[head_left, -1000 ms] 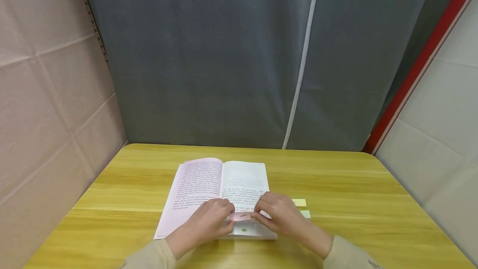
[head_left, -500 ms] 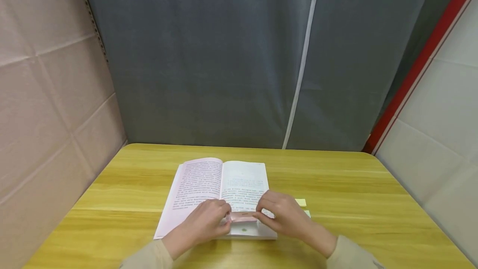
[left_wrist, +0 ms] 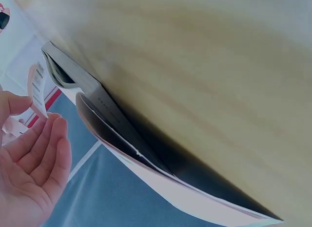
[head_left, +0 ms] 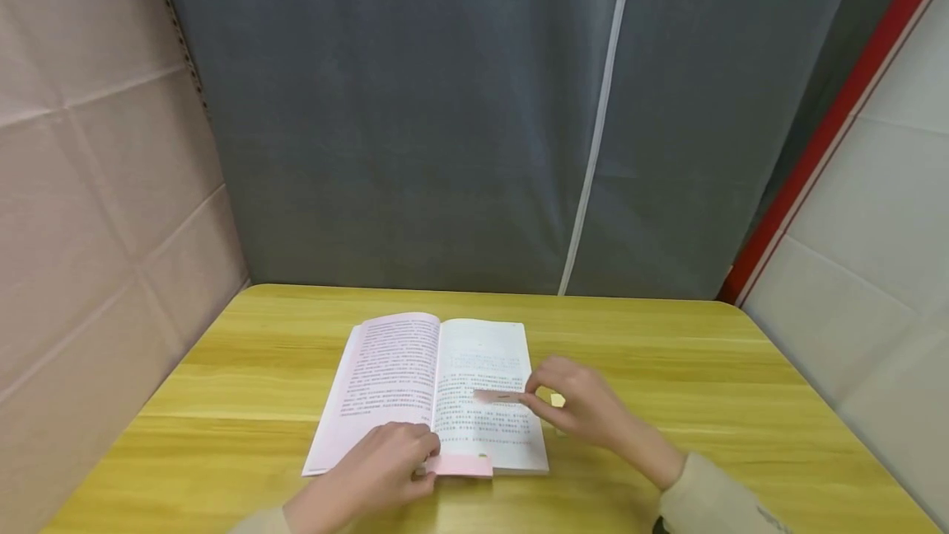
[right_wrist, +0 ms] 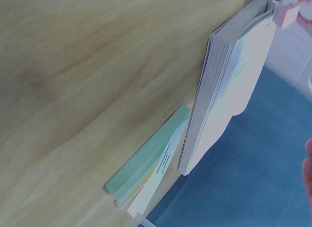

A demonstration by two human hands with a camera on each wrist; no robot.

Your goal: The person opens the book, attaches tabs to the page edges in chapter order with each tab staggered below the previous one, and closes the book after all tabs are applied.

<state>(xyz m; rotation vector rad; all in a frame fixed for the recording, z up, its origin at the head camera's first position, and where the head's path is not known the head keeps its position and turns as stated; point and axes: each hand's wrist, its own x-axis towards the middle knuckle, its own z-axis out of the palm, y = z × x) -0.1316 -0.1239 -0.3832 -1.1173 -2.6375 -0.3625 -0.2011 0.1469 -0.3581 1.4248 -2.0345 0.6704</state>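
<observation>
An open book point(head_left: 478, 353) lies on the table, with printed text on both pages. My left hand point(head_left: 381, 464), at its near edge by the spine, pinches a pink sticky-note strip point(head_left: 463, 466) between thumb and fingers. That pink strip point(left_wrist: 37, 90) shows small printed marks in the left wrist view, where the left hand's other fingers curl loosely. Above the right-hand page, my right hand point(head_left: 582, 406) pinches the end of a brownish-pink paper strip point(head_left: 497, 395) with a dark mark. Only a bit of the right hand point(right_wrist: 308, 173) enters the right wrist view.
Beside the book's right edge lie a green sticky-note strip point(right_wrist: 151, 151) and a pale strip with dark lines point(right_wrist: 161, 173), a yellowish one between them. The wooden table point(head_left: 704, 402) ends at a grey curtain point(head_left: 415, 122); pale walls flank it.
The two hands have moved apart. My right hand has carried the marked strip up and right over the page; the left has come down toward me with the pink strip.
</observation>
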